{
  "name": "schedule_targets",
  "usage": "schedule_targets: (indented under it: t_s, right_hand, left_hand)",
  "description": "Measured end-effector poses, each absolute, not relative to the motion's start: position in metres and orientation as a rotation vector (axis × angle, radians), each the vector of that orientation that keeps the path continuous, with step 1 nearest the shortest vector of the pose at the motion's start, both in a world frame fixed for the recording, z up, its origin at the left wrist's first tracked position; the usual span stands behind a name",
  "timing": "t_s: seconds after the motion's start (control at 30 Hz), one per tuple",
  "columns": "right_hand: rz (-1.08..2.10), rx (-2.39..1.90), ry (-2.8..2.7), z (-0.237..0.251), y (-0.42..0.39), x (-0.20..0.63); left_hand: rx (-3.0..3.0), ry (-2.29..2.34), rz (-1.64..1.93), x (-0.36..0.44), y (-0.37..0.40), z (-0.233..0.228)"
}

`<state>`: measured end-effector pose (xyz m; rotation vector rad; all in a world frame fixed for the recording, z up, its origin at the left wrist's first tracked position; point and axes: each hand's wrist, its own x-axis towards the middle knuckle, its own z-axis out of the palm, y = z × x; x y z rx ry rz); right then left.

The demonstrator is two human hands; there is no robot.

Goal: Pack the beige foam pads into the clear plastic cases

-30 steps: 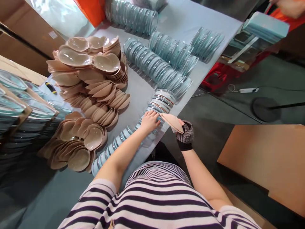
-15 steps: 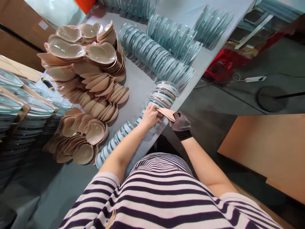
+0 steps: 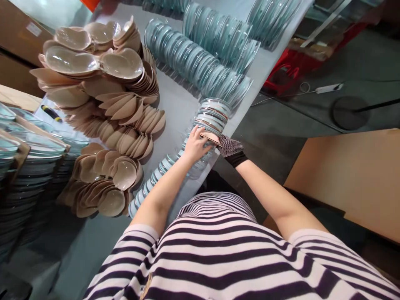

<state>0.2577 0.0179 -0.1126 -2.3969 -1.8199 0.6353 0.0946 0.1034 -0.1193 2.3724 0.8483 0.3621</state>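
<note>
A beige moulded bra cup [image 3: 210,136] lies slantwise against the near end of a stack of clear, teal-edged shells [image 3: 214,110]. My right hand [image 3: 230,148], in a dark dotted glove, grips the cup's right end. At the cup's left end is my bare left hand [image 3: 195,145], fingers spread over the shells and thumb apart below the cup. Thin brown layers show between some shells of that stack. From under my left hand, a row of similar shells [image 3: 153,179] runs down the table's near edge.
Large piles of joined beige bra cups [image 3: 121,104] cover the table's left part. More rows of clear shells [image 3: 200,62] lie farther back. Stacked clear shells [image 3: 40,150] stand at far left. A cardboard box [image 3: 343,171], a red stool [image 3: 283,77] and a white power strip [image 3: 328,88] are at right.
Both hands have brought the bra cup in against the shell stack, and its broad face now shows less. My left fingers have spread. The whole view has shifted slightly.
</note>
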Motion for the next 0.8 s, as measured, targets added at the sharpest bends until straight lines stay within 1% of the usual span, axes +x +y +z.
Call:
schedule_targets:
  t_s: [0.13,0.23,0.33,0.43,0.53,0.8]
  right_hand:
    - [0.669,-2.422,-1.804,-0.131,0.023,0.25]
    - [0.695,-2.432,-1.802,-0.14,0.03,0.248]
    - [0.675,-2.474,-1.675,-0.138,0.028,0.247]
    - [0.656,-2.49,-1.535,-0.132,0.024,0.245]
    - [0.646,-2.467,-1.543,-0.131,0.025,0.246]
    - [0.825,-2.598,-1.371,-0.136,0.031,0.244]
  left_hand:
    - [2.33,0.722,0.332,0.096,0.104,-0.116]
    - [2.347,0.716,0.289,0.096,0.102,-0.113]
    - [2.405,0.752,0.232,0.097,0.101,-0.112]
    - [2.424,0.737,0.248,0.096,0.102,-0.115]
    - [2.467,0.707,0.278,0.095,0.103,-0.118]
    - [2.584,0.676,0.238,0.1,0.102,-0.12]
